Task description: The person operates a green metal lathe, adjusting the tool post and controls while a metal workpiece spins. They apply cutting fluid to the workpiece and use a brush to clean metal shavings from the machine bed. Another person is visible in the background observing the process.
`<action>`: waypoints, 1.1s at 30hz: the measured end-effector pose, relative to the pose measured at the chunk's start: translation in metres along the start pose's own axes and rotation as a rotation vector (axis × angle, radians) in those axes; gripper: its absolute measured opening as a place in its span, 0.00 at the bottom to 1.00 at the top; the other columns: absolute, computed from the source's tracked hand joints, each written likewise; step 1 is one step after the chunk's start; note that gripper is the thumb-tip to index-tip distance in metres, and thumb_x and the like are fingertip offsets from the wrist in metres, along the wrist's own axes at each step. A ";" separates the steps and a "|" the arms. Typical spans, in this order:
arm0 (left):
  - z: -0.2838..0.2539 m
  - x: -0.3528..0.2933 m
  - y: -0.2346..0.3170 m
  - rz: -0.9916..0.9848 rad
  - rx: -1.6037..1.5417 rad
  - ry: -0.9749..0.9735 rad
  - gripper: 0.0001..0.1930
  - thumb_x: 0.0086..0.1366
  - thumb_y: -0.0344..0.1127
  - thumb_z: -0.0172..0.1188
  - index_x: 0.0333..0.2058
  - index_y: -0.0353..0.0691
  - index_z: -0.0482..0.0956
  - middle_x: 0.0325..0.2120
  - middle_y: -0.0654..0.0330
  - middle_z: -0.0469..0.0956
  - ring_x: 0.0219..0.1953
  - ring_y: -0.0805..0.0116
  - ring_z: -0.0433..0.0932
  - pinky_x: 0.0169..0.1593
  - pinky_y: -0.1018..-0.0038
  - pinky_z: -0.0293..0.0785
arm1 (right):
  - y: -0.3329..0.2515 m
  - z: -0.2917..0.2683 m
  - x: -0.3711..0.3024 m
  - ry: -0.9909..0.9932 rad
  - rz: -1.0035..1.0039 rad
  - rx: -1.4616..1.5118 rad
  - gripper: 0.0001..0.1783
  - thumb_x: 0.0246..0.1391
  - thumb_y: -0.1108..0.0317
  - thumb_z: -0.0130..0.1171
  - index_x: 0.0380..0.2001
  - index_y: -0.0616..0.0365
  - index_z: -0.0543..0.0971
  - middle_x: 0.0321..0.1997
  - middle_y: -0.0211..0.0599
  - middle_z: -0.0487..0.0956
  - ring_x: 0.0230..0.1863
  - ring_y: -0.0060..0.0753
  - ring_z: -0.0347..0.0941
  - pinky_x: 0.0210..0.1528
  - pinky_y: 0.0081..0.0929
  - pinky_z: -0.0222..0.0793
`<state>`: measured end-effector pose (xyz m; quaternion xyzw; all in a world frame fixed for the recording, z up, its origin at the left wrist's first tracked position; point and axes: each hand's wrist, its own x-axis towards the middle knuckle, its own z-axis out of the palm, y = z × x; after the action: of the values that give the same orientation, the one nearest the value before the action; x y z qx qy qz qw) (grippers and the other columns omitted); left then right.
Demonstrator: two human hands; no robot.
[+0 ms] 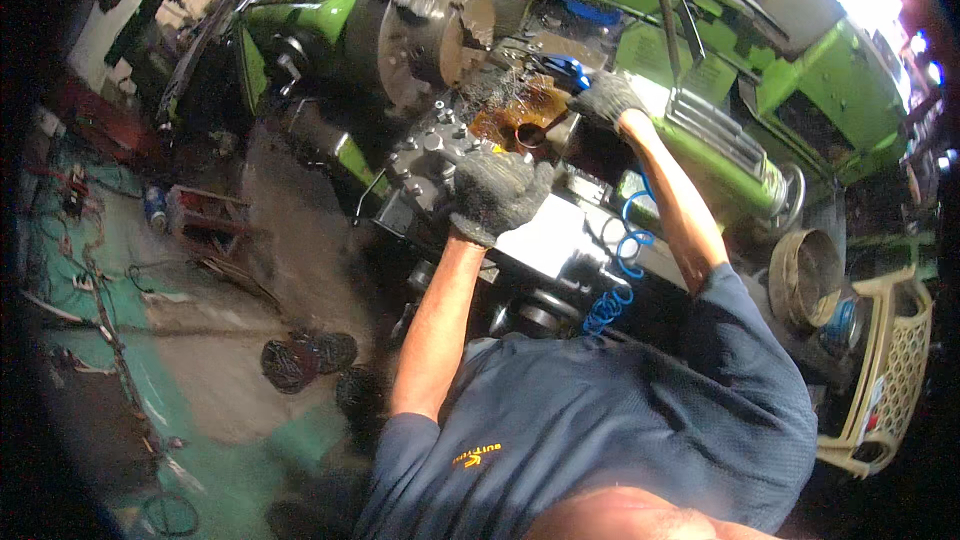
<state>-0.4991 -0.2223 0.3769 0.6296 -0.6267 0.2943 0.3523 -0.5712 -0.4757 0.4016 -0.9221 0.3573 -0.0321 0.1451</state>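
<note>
Tool post: the dark, bolt-studded block [425,155] sits just above left of the frame's centre, its bolts standing up, probably so a wrench can reach them from above.
Left hand: the gloved left hand [498,192] lies against the block's right side; the fingers look partly bent, but whether they grip anything cannot be told. The pose suggests steadying or feeling for a part.
Right hand: the gloved right hand [608,102], upper centre-right, has its fingers curled beside a blue object [568,70]; whether they close on it is hidden.
Coiled hose: blue loops [632,240] hang below the right forearm, the coil likely letting it stretch.
Shavings: tangled metal curls [485,95] lie beside a rust-brown surface [530,105] between chuck and hands, presumably collecting where cutting happens.
Chuck: the big round chuck [440,35] stands at upper centre-left on the green lathe [325,5], facing the block, apparently to present work to it.
Lower right: a beige grille [895,380] leans near a metal ring [803,280].
</note>
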 end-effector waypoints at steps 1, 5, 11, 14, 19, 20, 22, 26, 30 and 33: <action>0.002 -0.004 -0.003 -0.003 0.006 -0.025 0.19 0.60 0.43 0.63 0.13 0.45 0.72 0.12 0.56 0.70 0.15 0.55 0.70 0.22 0.58 0.64 | 0.008 -0.005 -0.033 0.054 0.013 0.091 0.26 0.46 0.50 0.64 0.45 0.57 0.83 0.42 0.52 0.84 0.45 0.54 0.81 0.50 0.46 0.74; -0.003 -0.002 -0.002 0.023 -0.023 -0.065 0.16 0.55 0.37 0.67 0.13 0.45 0.73 0.13 0.57 0.71 0.16 0.55 0.70 0.23 0.59 0.63 | 0.067 -0.010 -0.175 0.179 0.168 0.256 0.28 0.46 0.54 0.68 0.47 0.60 0.80 0.41 0.51 0.83 0.43 0.52 0.80 0.51 0.40 0.73; -0.021 -0.003 0.008 -0.122 -0.133 -0.105 0.17 0.57 0.37 0.65 0.12 0.44 0.71 0.12 0.58 0.70 0.15 0.56 0.70 0.22 0.60 0.64 | 0.173 0.058 -0.346 0.936 0.512 0.913 0.16 0.52 0.67 0.70 0.43 0.62 0.82 0.36 0.32 0.82 0.35 0.25 0.77 0.39 0.24 0.74; -0.008 0.000 0.006 -0.041 -0.109 -0.065 0.16 0.56 0.35 0.66 0.13 0.43 0.73 0.11 0.58 0.70 0.15 0.56 0.70 0.22 0.61 0.64 | 0.262 0.103 -0.395 1.122 0.993 1.052 0.13 0.50 0.67 0.72 0.37 0.61 0.83 0.34 0.36 0.82 0.28 0.27 0.77 0.27 0.23 0.74; -0.011 0.003 0.011 -0.089 -0.083 -0.171 0.15 0.55 0.34 0.67 0.14 0.43 0.73 0.12 0.59 0.70 0.15 0.56 0.70 0.22 0.61 0.64 | 0.406 0.154 -0.379 1.032 1.118 0.963 0.21 0.48 0.57 0.74 0.36 0.63 0.83 0.29 0.36 0.82 0.28 0.30 0.77 0.26 0.31 0.72; -0.011 0.002 0.011 -0.084 -0.066 -0.177 0.15 0.55 0.34 0.67 0.14 0.43 0.73 0.12 0.59 0.70 0.15 0.56 0.69 0.22 0.61 0.63 | 0.429 0.149 -0.364 0.918 1.181 0.829 0.24 0.47 0.53 0.74 0.37 0.64 0.83 0.29 0.36 0.82 0.29 0.31 0.77 0.30 0.34 0.74; -0.014 0.005 0.013 -0.081 -0.050 -0.175 0.16 0.55 0.33 0.68 0.13 0.44 0.72 0.12 0.59 0.69 0.14 0.57 0.68 0.22 0.62 0.62 | 0.496 0.153 -0.339 0.740 1.079 0.391 0.34 0.46 0.43 0.70 0.45 0.64 0.82 0.39 0.43 0.85 0.39 0.42 0.81 0.44 0.43 0.75; -0.013 0.009 0.014 -0.105 -0.060 -0.180 0.17 0.54 0.31 0.69 0.12 0.44 0.70 0.11 0.61 0.66 0.14 0.59 0.65 0.22 0.63 0.60 | 0.592 0.187 -0.305 0.384 1.017 -0.126 0.39 0.48 0.37 0.64 0.53 0.58 0.79 0.55 0.53 0.79 0.55 0.55 0.76 0.55 0.51 0.69; -0.008 0.013 0.010 -0.101 -0.072 -0.200 0.14 0.54 0.32 0.69 0.15 0.45 0.73 0.13 0.60 0.69 0.15 0.58 0.67 0.22 0.62 0.60 | 0.611 0.237 -0.317 0.266 0.968 -0.209 0.33 0.50 0.42 0.62 0.53 0.53 0.79 0.54 0.58 0.79 0.57 0.58 0.74 0.58 0.51 0.67; -0.023 0.000 0.023 -0.126 0.039 -0.228 0.11 0.53 0.32 0.69 0.18 0.44 0.75 0.15 0.60 0.71 0.19 0.56 0.70 0.24 0.61 0.62 | 0.589 0.239 -0.286 0.270 1.009 -0.125 0.36 0.48 0.45 0.64 0.57 0.55 0.75 0.50 0.59 0.81 0.52 0.60 0.77 0.53 0.52 0.70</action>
<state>-0.5204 -0.2029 0.3918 0.7038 -0.6160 0.2103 0.2845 -1.1274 -0.6401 0.0146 -0.6300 0.7736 -0.0553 0.0400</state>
